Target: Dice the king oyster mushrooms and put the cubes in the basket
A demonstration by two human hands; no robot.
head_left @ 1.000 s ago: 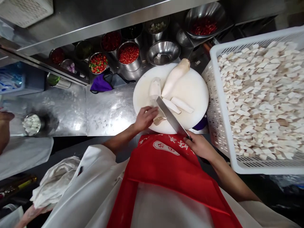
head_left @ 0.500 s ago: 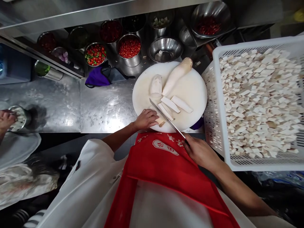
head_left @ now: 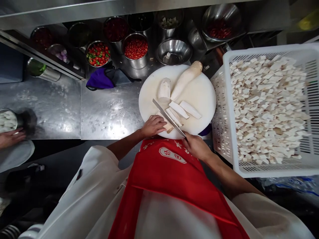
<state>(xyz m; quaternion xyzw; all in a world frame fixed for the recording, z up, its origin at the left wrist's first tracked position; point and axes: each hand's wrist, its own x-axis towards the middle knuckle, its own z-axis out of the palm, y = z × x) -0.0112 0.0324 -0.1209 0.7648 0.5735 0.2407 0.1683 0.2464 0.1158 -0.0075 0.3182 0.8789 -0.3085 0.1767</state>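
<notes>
Head view: right of the knife (head_left: pixel 168 117) lie 3 smooth, flat, pale slabs (head_left: pixel 178 109), 1 more than a second ago, so the slicing has advanced. The right hand (head_left: pixel 196 145) clasps the handle; the left hand (head_left: pixel 152 126), fingers bent, pins the remaining piece (head_left: pixel 169 128) on a round white board (head_left: pixel 149 87), near 1 blunt stub (head_left: pixel 164 89) and 1 bulbous, tapering stem (head_left: pixel 188 79).

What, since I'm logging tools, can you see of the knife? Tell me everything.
The knife has a long, narrow grey blade that looks like steel. The right hand grips its handle, mostly hidden. The blade slants over the round white cutting board, tip pointing forward and left, between the left hand and cut king oyster mushroom slices. Whether its edge touches mushroom or board is unclear.
</notes>
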